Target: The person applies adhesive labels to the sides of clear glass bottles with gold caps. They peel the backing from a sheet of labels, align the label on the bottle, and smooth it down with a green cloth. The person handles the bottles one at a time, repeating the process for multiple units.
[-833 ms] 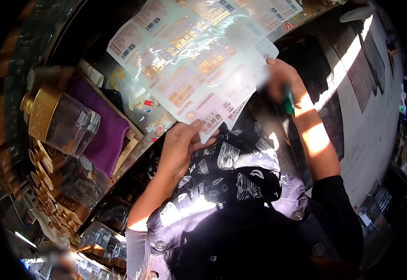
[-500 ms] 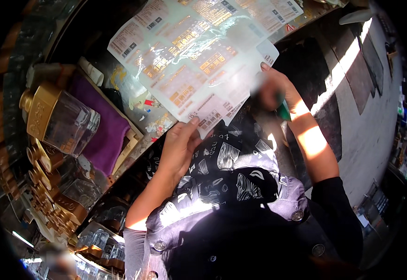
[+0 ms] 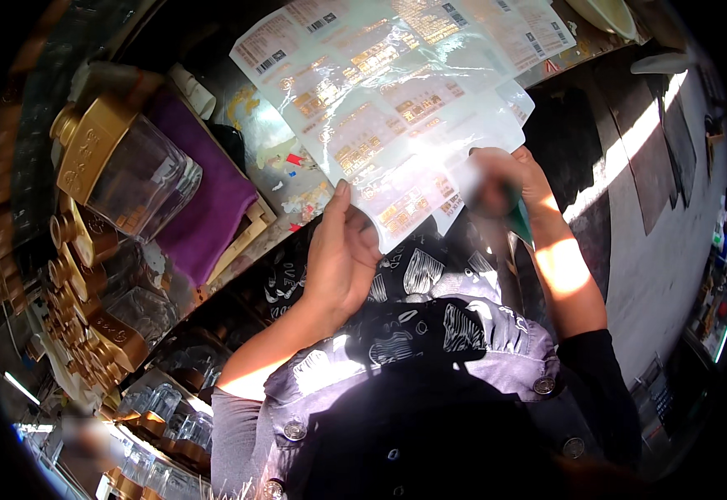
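A translucent sheet of labels [image 3: 363, 108] with shiny gold print lies over the bench edge, its near corner hanging toward my lap. My left hand [image 3: 342, 258] closes on its lower left edge, thumb up along the margin and fingers curled behind. At the sheet's right edge, my right hand [image 3: 530, 179] is closed round a flat green piece [image 3: 518, 221] that sticks out below the palm. A blur covers its fingers, so whether they also pinch the sheet is hard to see.
A clear glass bottle with a gold cap [image 3: 142, 171] lies tilted on purple cloth [image 3: 201, 225] in a wooden tray to the left. Several gold-capped bottles [image 3: 88, 292] stand below it. Scraps litter the bench [image 3: 276, 158]. A pale bowl [image 3: 605, 17] sits far right.
The label sheet has shifted right in the picture, and its near corner has swung. My left hand has moved slightly right, its thumb now higher along the edge. The right hand has moved slightly right.
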`<state>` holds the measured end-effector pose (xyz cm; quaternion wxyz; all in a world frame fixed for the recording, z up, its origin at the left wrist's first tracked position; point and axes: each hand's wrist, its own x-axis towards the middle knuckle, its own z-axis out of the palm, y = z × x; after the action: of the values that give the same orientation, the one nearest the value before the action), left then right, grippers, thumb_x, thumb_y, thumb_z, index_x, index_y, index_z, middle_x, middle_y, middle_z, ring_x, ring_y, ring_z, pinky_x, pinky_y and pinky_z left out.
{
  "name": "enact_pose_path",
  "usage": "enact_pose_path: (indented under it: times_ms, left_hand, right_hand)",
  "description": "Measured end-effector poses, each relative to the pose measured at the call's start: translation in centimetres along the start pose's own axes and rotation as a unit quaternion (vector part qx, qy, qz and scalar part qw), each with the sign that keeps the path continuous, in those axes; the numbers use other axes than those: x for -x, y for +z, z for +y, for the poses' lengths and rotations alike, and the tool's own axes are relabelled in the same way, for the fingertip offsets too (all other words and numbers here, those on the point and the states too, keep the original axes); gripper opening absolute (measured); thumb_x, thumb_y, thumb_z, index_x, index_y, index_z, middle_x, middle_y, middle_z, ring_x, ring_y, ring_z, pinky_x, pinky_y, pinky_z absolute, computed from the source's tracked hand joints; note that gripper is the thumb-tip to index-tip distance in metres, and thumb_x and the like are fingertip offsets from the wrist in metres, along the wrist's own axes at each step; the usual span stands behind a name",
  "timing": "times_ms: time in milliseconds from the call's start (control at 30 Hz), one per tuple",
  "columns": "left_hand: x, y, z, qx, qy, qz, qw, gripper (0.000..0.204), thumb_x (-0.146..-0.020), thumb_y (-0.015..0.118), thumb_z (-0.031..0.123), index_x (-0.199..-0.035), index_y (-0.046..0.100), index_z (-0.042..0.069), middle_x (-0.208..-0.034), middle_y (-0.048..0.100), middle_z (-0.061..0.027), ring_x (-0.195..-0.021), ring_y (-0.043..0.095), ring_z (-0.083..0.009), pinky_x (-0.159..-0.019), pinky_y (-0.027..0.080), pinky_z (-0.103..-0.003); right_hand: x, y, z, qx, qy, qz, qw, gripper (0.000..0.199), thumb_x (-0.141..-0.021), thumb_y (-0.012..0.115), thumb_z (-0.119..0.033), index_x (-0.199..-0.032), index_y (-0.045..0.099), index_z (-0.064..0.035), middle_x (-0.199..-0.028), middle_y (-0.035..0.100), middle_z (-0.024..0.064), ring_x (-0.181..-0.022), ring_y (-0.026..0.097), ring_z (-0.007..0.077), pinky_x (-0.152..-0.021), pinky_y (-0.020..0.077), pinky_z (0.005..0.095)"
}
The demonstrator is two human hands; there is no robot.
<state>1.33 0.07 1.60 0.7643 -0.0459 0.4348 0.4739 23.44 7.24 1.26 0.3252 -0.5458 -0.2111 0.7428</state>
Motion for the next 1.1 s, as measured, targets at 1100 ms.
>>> enact_pose_path:
  times_ms: [1100]
  left_hand:
    - [5.1, -2.5, 3.2, -0.17, 0.099, -0.063, 0.978, 0.022, -0.096, 0.056, 0.018, -0.107, 0.06, 0.0, -0.088, 0.063, -0.0081, -0.081, 0.067, -0.0176, -0.074, 0.056, -0.028]
  right_hand:
    - [3.4, 6.3, -3.4, 0.276, 0.023, -0.26, 0.925, 0.027, -0.09, 0.064, -0.017, -0.11, 0.064, 0.0001, -0.071, 0.056, -0.002, -0.064, 0.045, 0.0046, -0.056, 0.0356, 0.0202]
